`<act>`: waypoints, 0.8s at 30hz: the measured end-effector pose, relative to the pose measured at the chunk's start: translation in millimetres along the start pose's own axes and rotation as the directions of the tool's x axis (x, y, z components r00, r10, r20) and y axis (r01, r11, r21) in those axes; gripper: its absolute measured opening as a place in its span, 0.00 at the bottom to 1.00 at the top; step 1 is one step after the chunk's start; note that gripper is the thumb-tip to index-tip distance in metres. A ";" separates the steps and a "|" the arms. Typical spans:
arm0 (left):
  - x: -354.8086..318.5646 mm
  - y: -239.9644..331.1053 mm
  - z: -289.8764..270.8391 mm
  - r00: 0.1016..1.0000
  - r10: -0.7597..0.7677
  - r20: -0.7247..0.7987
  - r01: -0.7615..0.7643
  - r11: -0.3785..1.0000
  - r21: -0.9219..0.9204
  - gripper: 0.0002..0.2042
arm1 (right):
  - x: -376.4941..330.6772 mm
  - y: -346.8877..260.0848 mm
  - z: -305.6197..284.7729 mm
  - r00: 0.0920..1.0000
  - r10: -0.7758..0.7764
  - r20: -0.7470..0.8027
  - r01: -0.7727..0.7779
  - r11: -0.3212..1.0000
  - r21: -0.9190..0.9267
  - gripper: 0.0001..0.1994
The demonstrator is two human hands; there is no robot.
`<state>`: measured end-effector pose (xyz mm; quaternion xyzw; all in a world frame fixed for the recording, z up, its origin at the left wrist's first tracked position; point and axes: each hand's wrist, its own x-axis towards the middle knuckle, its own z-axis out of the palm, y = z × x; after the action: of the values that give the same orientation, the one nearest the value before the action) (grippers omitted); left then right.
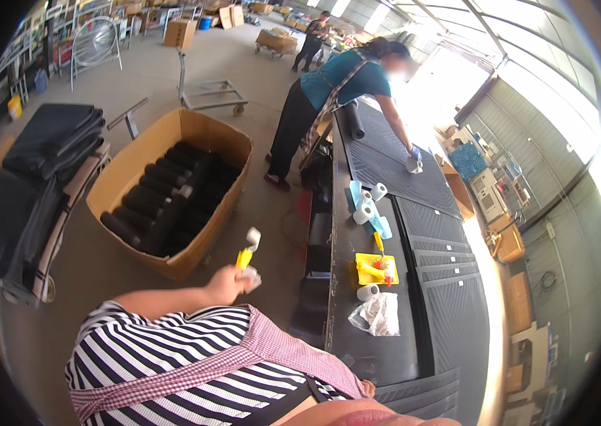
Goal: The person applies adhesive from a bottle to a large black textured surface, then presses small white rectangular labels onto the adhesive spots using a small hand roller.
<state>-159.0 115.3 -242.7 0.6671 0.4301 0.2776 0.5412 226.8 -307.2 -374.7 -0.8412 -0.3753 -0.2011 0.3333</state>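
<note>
My left hand [228,285] is closed round the yellow handle of a small roller with a white head [253,238], held up over the floor beside the carton. A whitish, crumpled bit [250,278] shows at the same fingers; I cannot make out what it is. Low by the table's near edge, a small part of what looks like my right hand [368,388] peeks past my apron, its fingers mostly hidden. On the dark table [364,355], a yellow tray [361,278] bears yellow-handled tools. White rolls [363,214] lie on a light-blue strip, and a crumpled clear bag [380,314] sits nearer me.
Black ribbed mats [449,305] cover the table's right side. A co-worker [346,82] leans over the far end, one gloved hand on a mat. Left of me stand a large carton [226,202] of black rolls and a cart of folded black sheets [24,192]. A trolley [212,92] stands beyond.
</note>
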 end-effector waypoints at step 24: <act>26.3 14.3 11.3 0.998 -0.011 -0.058 0.005 0.994 -0.111 0.13 | 0.7 36.1 -0.9 0.993 -0.116 0.011 0.116 0.993 0.023 0.02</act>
<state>-133.1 132.1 -234.3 0.6260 0.4325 0.3181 0.5656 254.8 -325.4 -388.4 -0.8154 -0.4278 -0.2108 0.3282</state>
